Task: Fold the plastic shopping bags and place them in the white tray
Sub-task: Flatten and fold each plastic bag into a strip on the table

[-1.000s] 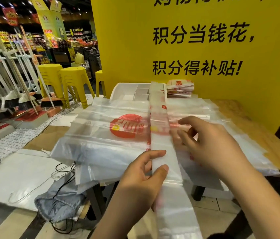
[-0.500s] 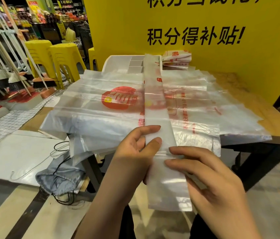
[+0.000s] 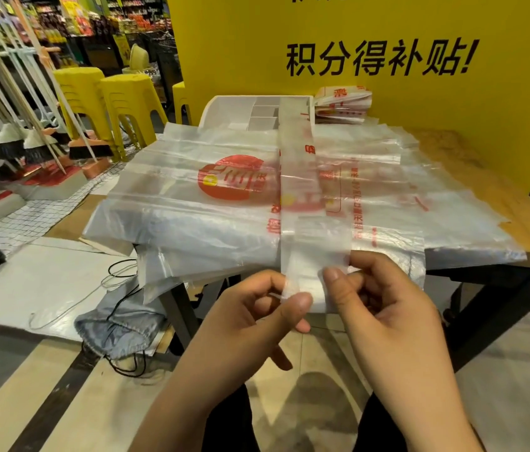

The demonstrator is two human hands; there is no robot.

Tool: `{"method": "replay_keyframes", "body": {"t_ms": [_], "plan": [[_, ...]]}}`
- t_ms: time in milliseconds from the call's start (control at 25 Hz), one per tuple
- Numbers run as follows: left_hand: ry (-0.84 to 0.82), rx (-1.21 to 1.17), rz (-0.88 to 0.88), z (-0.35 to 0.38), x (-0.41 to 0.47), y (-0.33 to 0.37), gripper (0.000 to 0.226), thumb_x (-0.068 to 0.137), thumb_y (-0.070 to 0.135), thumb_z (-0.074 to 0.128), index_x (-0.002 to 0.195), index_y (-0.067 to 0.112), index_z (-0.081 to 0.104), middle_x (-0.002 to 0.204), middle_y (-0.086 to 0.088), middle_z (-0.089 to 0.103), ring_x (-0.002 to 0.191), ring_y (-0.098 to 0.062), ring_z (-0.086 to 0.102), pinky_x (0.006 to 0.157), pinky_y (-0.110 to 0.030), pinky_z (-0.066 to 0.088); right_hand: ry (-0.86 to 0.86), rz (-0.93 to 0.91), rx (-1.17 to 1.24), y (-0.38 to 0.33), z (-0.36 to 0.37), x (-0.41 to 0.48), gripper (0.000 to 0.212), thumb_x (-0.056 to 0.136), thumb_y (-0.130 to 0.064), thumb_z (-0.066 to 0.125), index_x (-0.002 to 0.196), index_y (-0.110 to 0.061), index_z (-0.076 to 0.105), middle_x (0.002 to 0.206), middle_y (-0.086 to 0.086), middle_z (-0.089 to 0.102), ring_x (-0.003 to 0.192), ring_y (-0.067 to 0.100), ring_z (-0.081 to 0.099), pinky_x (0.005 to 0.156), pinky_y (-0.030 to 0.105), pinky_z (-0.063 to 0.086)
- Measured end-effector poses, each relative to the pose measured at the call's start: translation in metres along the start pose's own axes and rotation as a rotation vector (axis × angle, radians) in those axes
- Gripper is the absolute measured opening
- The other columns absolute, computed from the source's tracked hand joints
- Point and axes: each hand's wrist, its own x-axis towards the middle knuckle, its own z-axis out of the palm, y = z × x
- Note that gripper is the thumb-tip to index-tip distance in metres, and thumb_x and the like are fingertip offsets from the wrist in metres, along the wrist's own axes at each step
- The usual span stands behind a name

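Head: bag strip (image 3: pixel 302 197) in both hands (image 3: pixel 257 311) (image 3: pixel 387 308)

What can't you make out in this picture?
Head view only.
White tray: near side hidden by the folded bag strip and loose bags.
Left hand and right hand: fingers partly behind the strip's end.
Yellow sign: top line cut by the frame edge.
Red print on bags: too blurred to read.

left hand (image 3: pixel 257 311): thumb and curled fingers pinch the bag (image 3: pixel 314 252) at its near left corner.
right hand (image 3: pixel 387 305): thumb raised, fingers curled, pinching the bag's near right edge.
forearms: both enter from below, converging.
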Motion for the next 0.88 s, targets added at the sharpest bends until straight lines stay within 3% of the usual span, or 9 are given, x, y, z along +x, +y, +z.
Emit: {"method": "replay_keyframes", "body": {"t_ms": [120,240,320,600,720,880], "plan": [[0.095,-0.025,-0.024,0.005,0.001,0.000,0.027,0.085,0.040,0.065,0.094,0.015,0.067,0.076,-0.008,0.073,0.055,-0.011,0.065,0.049,-0.023,0.050,0.034,0.038,-0.033,-0.004,0.005,0.004,0.019,0.087,-0.044,0.067,0.103,-0.038,0.060,0.062,-0.005,0.064,0.058,0.007,0.059,0.057,0.016,0.044],[0.075,-0.033,-0.010,0.005,-0.001,-0.002,0.024,0.085,0.033,0.071,0.099,0.014,0.067,0.079,-0.006,0.074,0.070,-0.012,0.070,0.051,-0.028,0.053,0.100,0.032,-0.053,-0.006,0.009,0.007,0.013,0.089,-0.040,0.068,0.099,-0.036,0.060,0.059,-0.001,0.063,0.055,0.009,0.060,0.056,0.015,0.044],[0.089,-0.029,-0.022,0.005,0.000,-0.003,0.022,0.087,0.031,0.071,0.095,0.011,0.067,0.076,-0.008,0.074,0.067,-0.013,0.069,0.052,-0.030,0.055,0.119,0.027,-0.077,-0.004,0.013,0.009,0.013,0.090,-0.041,0.067,0.099,-0.037,0.060,0.060,-0.001,0.064,0.056,0.009,0.061,0.056,0.019,0.045],[0.196,-0.053,-0.055,0.008,0.002,0.002,0.029,0.096,0.033,0.059,0.087,0.006,0.063,0.071,-0.011,0.072,0.049,-0.022,0.066,0.046,-0.018,0.047,0.091,0.027,-0.112,0.007,0.008,-0.008,0.028,0.084,-0.055,0.063,0.109,-0.044,0.064,0.104,-0.015,0.062,0.078,0.011,0.061,0.063,0.017,0.047],[0.226,-0.088,-0.062,0.013,0.003,0.002,0.027,0.095,0.030,0.062,0.085,0.006,0.063,0.067,-0.013,0.070,0.048,-0.020,0.064,0.046,-0.019,0.048,0.021,0.124,0.037,0.011,0.009,-0.009,0.019,0.085,-0.045,0.067,0.104,-0.044,0.067,0.091,-0.009,0.067,0.068,0.015,0.066,0.059,0.030,0.053],[0.275,-0.087,-0.042,0.017,0.004,0.002,0.018,0.094,0.025,0.066,0.100,0.012,0.057,0.066,-0.013,0.069,0.047,-0.015,0.063,0.044,-0.022,0.048,0.014,0.168,0.204,0.012,0.014,-0.005,0.016,0.090,-0.021,0.069,0.104,-0.029,0.068,0.067,0.002,0.060,0.055,0.018,0.063,0.048,0.028,0.049]]}}
